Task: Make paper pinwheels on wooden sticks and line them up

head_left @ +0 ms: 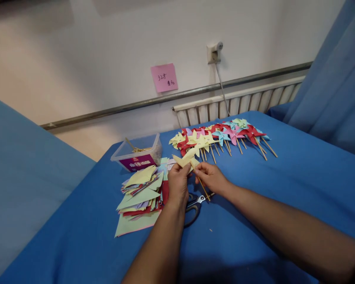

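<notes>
I pinch the yellow pinwheel (185, 158) with my left hand (177, 182) fingers while my right hand (211, 177) fingers grip its stick (203, 187) to steady it, just above the scissors (193, 205), near the finished pinwheel row (221, 137).

A plain indoor room set up as a craft work station — a table under a blue cloth (284, 189), a bare pale wall with a radiator (239, 100), a wall socket (214, 51) and a pink sticky note (164, 77), blue drapes (337, 86) alongside.
</notes>
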